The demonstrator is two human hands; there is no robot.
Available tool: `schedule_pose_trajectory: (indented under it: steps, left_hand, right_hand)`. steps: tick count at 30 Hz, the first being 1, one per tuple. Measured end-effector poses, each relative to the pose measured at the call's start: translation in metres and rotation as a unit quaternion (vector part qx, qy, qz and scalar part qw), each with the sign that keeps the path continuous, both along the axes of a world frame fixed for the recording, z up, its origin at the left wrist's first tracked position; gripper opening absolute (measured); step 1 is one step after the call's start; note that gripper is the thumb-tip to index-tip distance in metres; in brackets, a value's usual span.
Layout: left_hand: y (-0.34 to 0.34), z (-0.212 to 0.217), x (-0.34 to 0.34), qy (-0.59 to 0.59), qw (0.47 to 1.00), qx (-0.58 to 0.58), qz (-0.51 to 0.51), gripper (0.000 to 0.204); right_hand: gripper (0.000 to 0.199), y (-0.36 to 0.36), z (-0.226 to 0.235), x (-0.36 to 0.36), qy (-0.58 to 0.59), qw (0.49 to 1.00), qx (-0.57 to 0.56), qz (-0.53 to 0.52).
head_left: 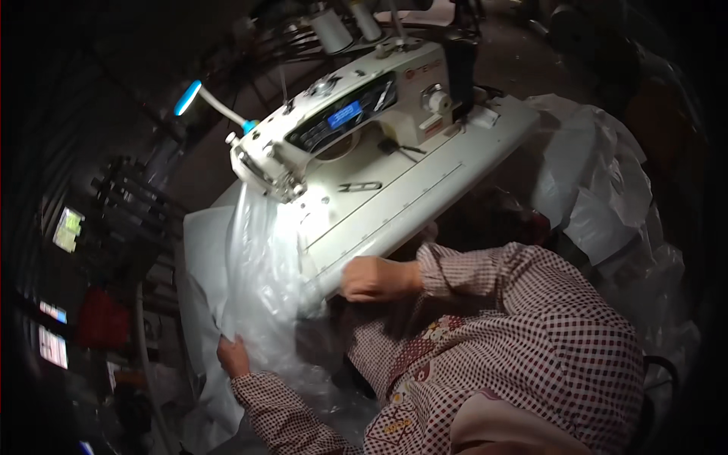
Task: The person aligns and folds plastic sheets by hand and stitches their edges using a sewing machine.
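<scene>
A white sewing machine (341, 114) stands in front of me, its small lamp-lit needle area at the left end. Translucent plastic sheeting (262, 280) hangs from under the machine head down over the table's front left corner. At the sheeting's left edge, my left hand (233, 356) is closed on it, thumb side up. My right hand (377, 279) is a fist by the front edge of the machine table (409, 220), right of the sheeting; whatever its fingers hold is hidden. Thread snips (360, 186) lie on the machine bed, with a small black tool (390, 146) behind them.
A blue-rimmed lamp (188, 98) sticks out at the machine's left end. White thread cones (331, 30) stand behind it. More crumpled plastic sheeting (599, 189) is heaped to the right of the table. A red object (103, 318) shows in the dark at left.
</scene>
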State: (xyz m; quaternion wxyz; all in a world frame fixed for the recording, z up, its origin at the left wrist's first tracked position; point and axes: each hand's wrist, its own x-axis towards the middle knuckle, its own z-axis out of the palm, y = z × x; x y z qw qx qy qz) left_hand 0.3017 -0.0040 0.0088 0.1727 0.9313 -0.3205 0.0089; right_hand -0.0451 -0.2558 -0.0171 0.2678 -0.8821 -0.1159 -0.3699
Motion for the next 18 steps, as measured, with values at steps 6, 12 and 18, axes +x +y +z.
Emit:
schedule_pose_trajectory:
  steps: [6,12,18]
  left_hand:
    - [0.057,0.033,-0.085,0.432,0.775,-0.461,-0.017,0.052]
    - [0.09,0.077,-0.149,0.264,0.836,-0.447,0.178,0.04]
    - [0.109,0.06,-0.14,-0.368,0.783,-0.278,0.417,0.028]
  right_hand:
    - [0.031,0.039,-0.072,-0.02,0.177,0.891,0.415,-0.047]
    - [0.025,0.072,-0.102,0.059,0.201,0.572,0.784,0.133]
    - [0.022,0.117,-0.084,0.028,0.376,0.68,0.624,0.087]
